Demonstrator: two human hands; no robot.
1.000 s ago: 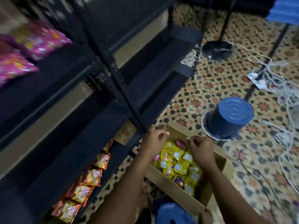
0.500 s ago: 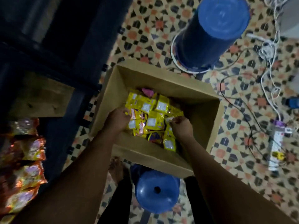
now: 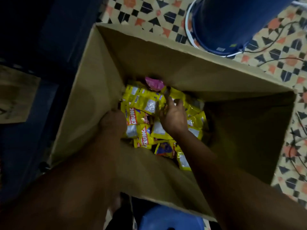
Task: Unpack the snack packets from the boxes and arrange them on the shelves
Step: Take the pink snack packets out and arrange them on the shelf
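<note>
Both hands point(image 3: 174, 117) reached deeper among jumbled, variously angled yellow packets point(image 3: 141, 103)

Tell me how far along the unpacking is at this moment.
Done: nothing shelved shows in this view. In hand: both hands are down in the open cardboard box; the left hand sits among the yellow snack packets, its fingers hidden, while the right hand spreads over them. Left: a heap of yellow packets and one pink packet remain in the box.
</note>
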